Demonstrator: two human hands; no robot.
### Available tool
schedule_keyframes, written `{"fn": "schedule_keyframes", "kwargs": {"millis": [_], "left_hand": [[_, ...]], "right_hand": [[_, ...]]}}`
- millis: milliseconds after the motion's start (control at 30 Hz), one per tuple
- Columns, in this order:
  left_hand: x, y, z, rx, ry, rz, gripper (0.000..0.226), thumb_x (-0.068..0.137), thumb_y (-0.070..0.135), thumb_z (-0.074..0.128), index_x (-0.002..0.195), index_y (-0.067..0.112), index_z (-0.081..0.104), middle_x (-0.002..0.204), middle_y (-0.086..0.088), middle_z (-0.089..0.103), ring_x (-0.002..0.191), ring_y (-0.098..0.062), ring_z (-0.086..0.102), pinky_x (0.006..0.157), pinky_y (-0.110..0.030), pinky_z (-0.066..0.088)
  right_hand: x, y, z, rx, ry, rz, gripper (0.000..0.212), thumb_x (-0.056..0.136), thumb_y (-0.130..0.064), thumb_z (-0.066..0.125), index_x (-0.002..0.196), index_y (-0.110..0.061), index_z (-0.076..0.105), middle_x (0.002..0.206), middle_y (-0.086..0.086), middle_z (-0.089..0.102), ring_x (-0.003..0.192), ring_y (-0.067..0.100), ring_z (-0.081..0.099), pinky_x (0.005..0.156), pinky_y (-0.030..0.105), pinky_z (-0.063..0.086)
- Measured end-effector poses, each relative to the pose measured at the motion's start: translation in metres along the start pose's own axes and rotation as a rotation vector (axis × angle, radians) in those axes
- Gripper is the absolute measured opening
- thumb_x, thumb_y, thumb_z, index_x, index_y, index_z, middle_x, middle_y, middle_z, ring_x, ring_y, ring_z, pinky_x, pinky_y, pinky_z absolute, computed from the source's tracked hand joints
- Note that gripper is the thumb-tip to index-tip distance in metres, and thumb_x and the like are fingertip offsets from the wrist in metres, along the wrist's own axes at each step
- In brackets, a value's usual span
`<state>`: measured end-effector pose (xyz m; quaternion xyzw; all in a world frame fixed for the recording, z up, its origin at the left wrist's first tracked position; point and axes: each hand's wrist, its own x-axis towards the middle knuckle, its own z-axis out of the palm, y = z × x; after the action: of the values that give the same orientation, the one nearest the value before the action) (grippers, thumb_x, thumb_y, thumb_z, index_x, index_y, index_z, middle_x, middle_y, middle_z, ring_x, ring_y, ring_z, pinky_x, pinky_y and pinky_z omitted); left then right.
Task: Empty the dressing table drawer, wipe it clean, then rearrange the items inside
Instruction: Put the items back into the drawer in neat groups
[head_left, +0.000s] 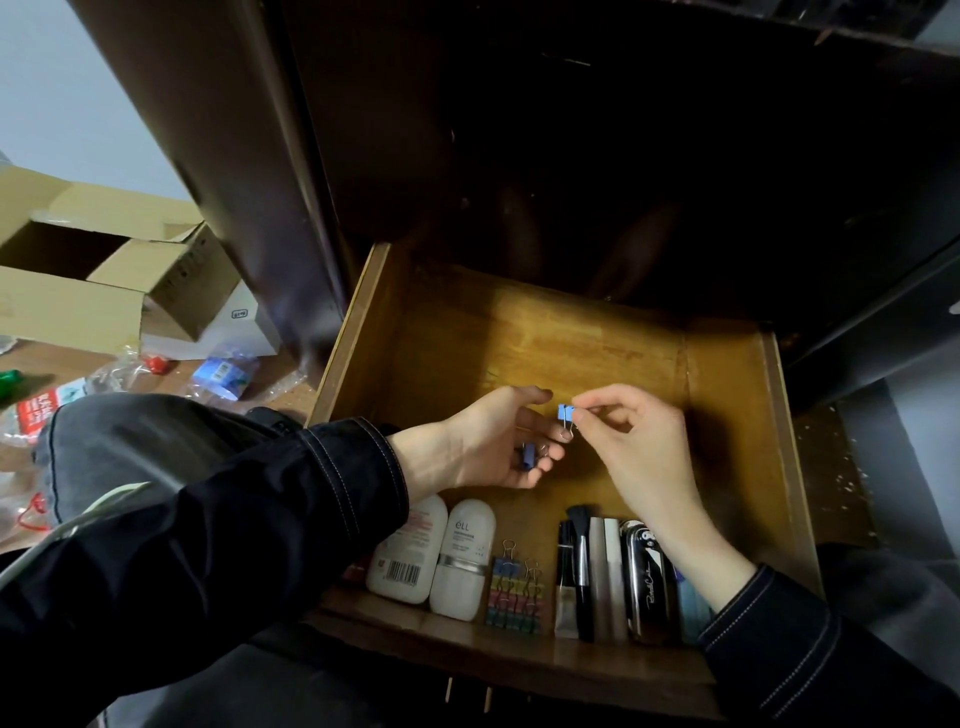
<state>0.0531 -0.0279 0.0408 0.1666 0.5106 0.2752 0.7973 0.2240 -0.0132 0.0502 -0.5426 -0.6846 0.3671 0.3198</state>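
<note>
fingertips (583, 411) of the right hand (641, 452) are pinching a blue clip (564, 414) by its wire loop over the middle of the drawer (727, 395); the left hand (483, 441) is cupping a second clip (528, 458). it is probably best going down flush against the coloured clip row (514, 592) along the front edge.

The person wears a black jacket, its left sleeve (208, 530) at 8 o'clock and right sleeve (810, 654) at 5 o'clock ending in wide cuffs with pale double stitching, the left hand (483, 447) and right hand (639, 452) bare, and grey trousers (135, 441) at 9 o'clock.
</note>
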Motion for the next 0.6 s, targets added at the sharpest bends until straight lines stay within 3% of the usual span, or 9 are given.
{"fn": "schedule_keyframes", "kwargs": {"millis": [167,300,400,467,600], "left_hand": [[-0.0003,-0.0004,0.0005,-0.091,-0.02,0.065,0.015,0.097,0.017,0.049,0.098,0.006,0.058,0.076,-0.009,0.062,0.064,-0.017,0.055,0.061,-0.026,0.047],[0.0024,-0.0007,-0.0036,-0.173,0.036,0.123,0.021,0.091,0.002,0.05,0.11,-0.001,0.057,0.085,-0.015,0.061,0.063,-0.018,0.061,0.055,-0.025,0.051],[0.0042,-0.0019,-0.0044,-0.129,0.031,0.16,0.03,0.09,-0.004,0.053,0.119,-0.007,0.063,0.091,-0.017,0.068,0.064,-0.016,0.062,0.055,-0.025,0.052],[0.0048,-0.0027,-0.0039,-0.072,0.032,0.189,0.029,0.089,-0.006,0.057,0.116,-0.004,0.067,0.092,-0.018,0.071,0.065,-0.016,0.063,0.057,-0.026,0.052],[0.0045,-0.0046,-0.0026,0.006,0.05,0.213,0.023,0.088,-0.009,0.06,0.107,0.003,0.067,0.088,-0.019,0.074,0.063,-0.017,0.064,0.056,-0.026,0.053]], "right_hand": [[-0.0026,0.0011,0.004,-0.097,-0.096,-0.109,0.019,0.083,-0.008,0.078,0.083,-0.027,0.073,0.09,-0.015,0.064,0.088,0.003,0.062,0.072,0.016,0.05],[-0.0007,0.0025,0.0046,-0.022,-0.131,-0.049,0.022,0.084,-0.008,0.077,0.084,-0.03,0.073,0.091,-0.016,0.068,0.09,0.0,0.065,0.073,0.014,0.05],[0.0005,0.0029,0.0042,0.058,-0.068,0.051,0.016,0.089,-0.01,0.072,0.097,-0.024,0.073,0.095,-0.013,0.07,0.097,0.006,0.066,0.08,0.038,0.06],[0.0021,0.0043,0.0027,0.034,-0.041,0.084,0.015,0.09,-0.012,0.071,0.103,-0.02,0.074,0.095,-0.013,0.069,0.096,0.008,0.066,0.08,0.045,0.061],[0.0022,0.0073,0.0029,0.001,-0.09,0.107,0.01,0.09,-0.016,0.071,0.088,-0.024,0.077,0.078,-0.02,0.072,0.082,-0.003,0.067,0.066,0.029,0.056]]}}
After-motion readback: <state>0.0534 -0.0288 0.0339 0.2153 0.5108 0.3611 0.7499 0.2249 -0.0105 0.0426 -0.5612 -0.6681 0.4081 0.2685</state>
